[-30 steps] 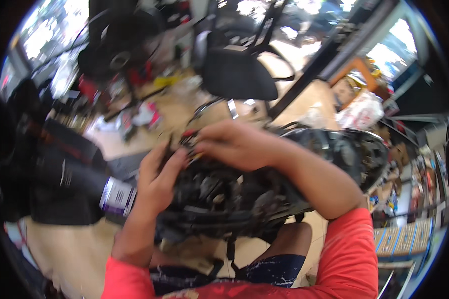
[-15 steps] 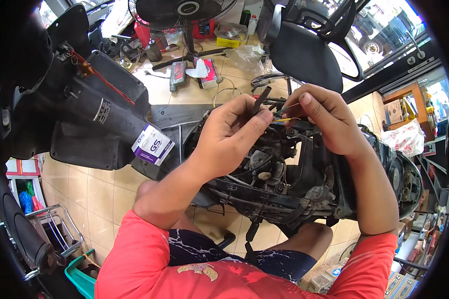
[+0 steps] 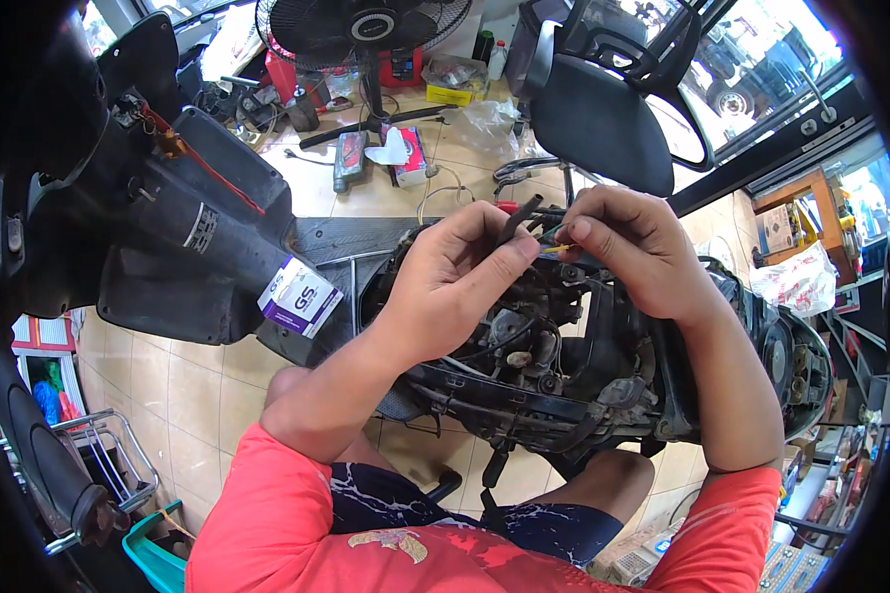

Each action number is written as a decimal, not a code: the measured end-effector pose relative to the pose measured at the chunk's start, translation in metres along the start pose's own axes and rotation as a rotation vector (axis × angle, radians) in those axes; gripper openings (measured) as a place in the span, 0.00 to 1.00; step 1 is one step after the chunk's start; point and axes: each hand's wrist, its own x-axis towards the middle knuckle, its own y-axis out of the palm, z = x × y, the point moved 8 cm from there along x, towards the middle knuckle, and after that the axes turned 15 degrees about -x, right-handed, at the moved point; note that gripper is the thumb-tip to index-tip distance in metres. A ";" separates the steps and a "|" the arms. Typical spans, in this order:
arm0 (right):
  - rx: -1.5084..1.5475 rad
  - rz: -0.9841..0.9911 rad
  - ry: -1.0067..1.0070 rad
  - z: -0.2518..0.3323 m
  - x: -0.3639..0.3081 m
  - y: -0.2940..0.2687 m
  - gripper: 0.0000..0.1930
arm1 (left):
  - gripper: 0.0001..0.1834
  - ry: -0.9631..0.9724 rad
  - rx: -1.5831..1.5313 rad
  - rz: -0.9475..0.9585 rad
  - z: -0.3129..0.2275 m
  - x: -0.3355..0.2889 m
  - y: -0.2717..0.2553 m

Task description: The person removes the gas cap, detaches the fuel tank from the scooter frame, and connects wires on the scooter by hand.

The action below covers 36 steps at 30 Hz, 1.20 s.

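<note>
Over the opened body of a scooter (image 3: 603, 420), my two hands meet above its bare engine bay (image 3: 509, 331). My left hand (image 3: 450, 282) is closed, thumb against fingers, on a black wire sleeve (image 3: 520, 218) that sticks up past the thumb. Close by, my right hand (image 3: 635, 255) pinches a thin green wire (image 3: 552, 233) between thumb and curled fingers. A yellow wire (image 3: 556, 248) runs just below, between the two hands. The wire ends are partly hidden by my fingertips.
A white and purple box (image 3: 302, 298) sits on the scooter's footboard at left. Beyond stand a black fan (image 3: 373, 28), an office chair (image 3: 603, 119), a grey bottle (image 3: 350, 161) and a pink box (image 3: 408, 158). A teal tray (image 3: 153, 555) lies at lower left.
My right hand has dropped slightly and moved a little left, its fingers curling in more over the wire. My left hand keeps its grip on the black sleeve, slightly lower in view.
</note>
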 end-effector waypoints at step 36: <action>0.053 0.048 0.042 0.001 -0.005 0.007 0.08 | 0.11 -0.060 -0.085 -0.034 0.006 0.000 -0.012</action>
